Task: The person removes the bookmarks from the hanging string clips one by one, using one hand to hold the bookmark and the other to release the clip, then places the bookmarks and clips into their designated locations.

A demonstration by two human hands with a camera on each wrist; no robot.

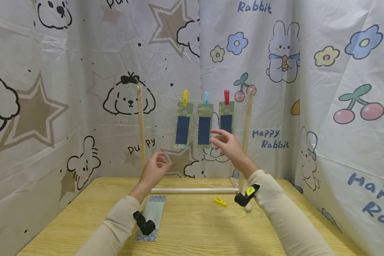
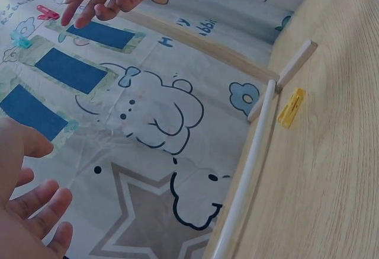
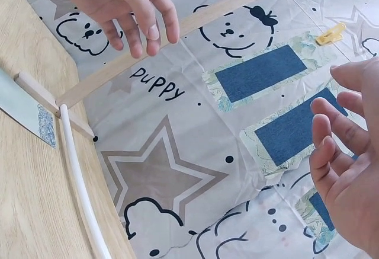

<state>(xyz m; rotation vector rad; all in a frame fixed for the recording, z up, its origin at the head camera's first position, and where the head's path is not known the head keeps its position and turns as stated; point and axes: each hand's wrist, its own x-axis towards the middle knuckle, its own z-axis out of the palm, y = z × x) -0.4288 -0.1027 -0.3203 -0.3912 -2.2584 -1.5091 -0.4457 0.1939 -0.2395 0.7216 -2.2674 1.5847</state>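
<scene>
Three patterned strips with dark blue panels hang from a string between two wooden posts: the left strip (image 1: 182, 129) under a yellow clothespin (image 1: 185, 97), the middle strip (image 1: 204, 129) under a light blue clothespin (image 1: 206, 99), the right strip (image 1: 226, 121) under a red clothespin (image 1: 226, 96). My right hand (image 1: 228, 145) is raised in front of the right strip, covering its lower end, with loosely bent fingers and nothing in them. Lower down, my left hand (image 1: 155, 170) hovers near the left post (image 1: 141, 128), fingers relaxed and holding nothing.
On the wooden table (image 1: 192, 224) lie a loose yellow clothespin (image 1: 219, 202) and, at left, a pale strip with patterned ends (image 1: 156, 211). A white rod (image 1: 195, 190) joins the feet of the posts, the right post (image 1: 248, 121) included. Printed curtains surround the table.
</scene>
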